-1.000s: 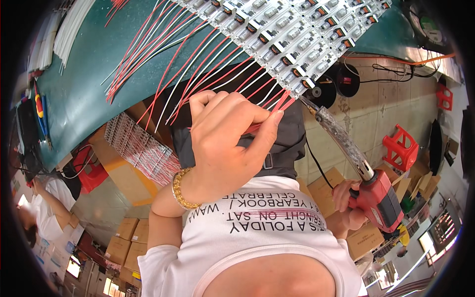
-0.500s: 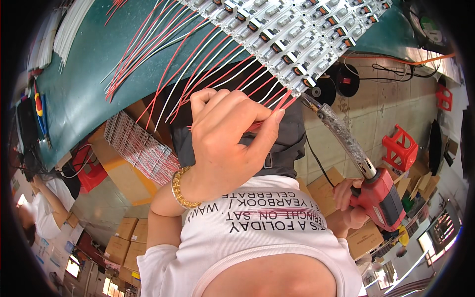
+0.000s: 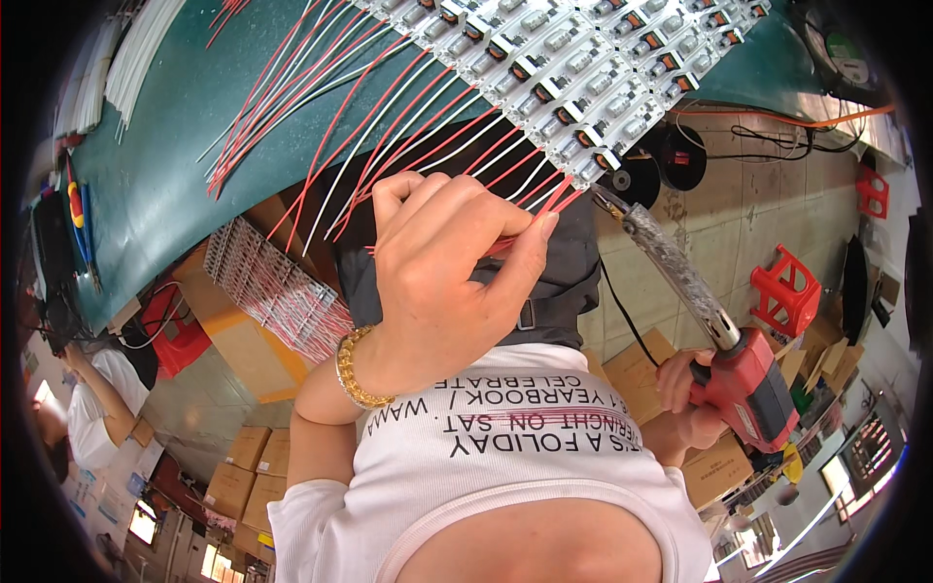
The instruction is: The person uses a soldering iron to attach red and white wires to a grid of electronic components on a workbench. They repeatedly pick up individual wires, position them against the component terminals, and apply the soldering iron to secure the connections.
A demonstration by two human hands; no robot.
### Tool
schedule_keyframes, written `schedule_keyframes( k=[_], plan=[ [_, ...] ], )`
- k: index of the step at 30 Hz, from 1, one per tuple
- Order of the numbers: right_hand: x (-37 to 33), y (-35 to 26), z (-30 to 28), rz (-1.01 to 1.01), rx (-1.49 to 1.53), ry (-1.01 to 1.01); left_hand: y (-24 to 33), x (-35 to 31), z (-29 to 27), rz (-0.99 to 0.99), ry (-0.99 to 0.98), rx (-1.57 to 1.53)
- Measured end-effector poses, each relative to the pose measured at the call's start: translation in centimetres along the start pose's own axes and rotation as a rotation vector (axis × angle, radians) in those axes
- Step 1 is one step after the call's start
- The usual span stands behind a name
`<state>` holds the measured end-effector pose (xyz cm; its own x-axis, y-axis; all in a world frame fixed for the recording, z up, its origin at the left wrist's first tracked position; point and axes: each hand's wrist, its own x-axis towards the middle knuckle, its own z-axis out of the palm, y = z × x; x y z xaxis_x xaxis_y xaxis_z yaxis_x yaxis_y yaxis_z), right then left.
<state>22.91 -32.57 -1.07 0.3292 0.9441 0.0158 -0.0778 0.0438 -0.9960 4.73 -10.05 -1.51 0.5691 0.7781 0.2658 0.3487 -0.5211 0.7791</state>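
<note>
My left hand (image 3: 457, 257) is closed, pinching the ends of red wires (image 3: 562, 201) between thumb and forefinger. Those wires meet the near corner of a panel of clear LED modules (image 3: 573, 97), which reaches out past the table edge. More red and white wires (image 3: 408, 117) trail from the panel's left side. With fingers wrapped round the handle, my right hand (image 3: 677, 391) holds a red and black soldering gun (image 3: 680, 277). Its long metal barrel points up and left, the tip close beside the panel corner; whether it touches cannot be made out.
The panel rests on a green table (image 3: 175, 146). Another wired panel (image 3: 277, 287) lies by a cardboard box (image 3: 238, 335) at lower left. Red stools (image 3: 785, 290), black reels (image 3: 677, 155) and a dark cord (image 3: 622, 311) are at right. Another person (image 3: 102, 408) sits at far left.
The soldering gun has shifted very slightly, its tip still by the panel corner. My left hand stays in place on the red wires.
</note>
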Motion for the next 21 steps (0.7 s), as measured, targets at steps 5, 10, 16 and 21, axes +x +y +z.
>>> schedule_keyframes(
  k=[5,10,16,21],
  plan=[
    [-0.1,-0.1,-0.2,-0.033,-0.042,-0.039,-0.1,0.2,0.1,0.005,-0.012,-0.018],
    [-0.1,-0.1,-0.4,0.019,-0.023,-0.049,-0.2,0.1,0.1,0.01,0.018,-0.013],
    [-0.8,-0.5,-1.1,0.095,-0.096,-0.086,-0.6,0.0,0.7,0.037,0.067,-0.027],
    [-0.3,-0.1,-1.2,-0.008,0.002,-0.1,-0.3,0.3,0.2,0.012,-0.003,-0.018]
  ],
)
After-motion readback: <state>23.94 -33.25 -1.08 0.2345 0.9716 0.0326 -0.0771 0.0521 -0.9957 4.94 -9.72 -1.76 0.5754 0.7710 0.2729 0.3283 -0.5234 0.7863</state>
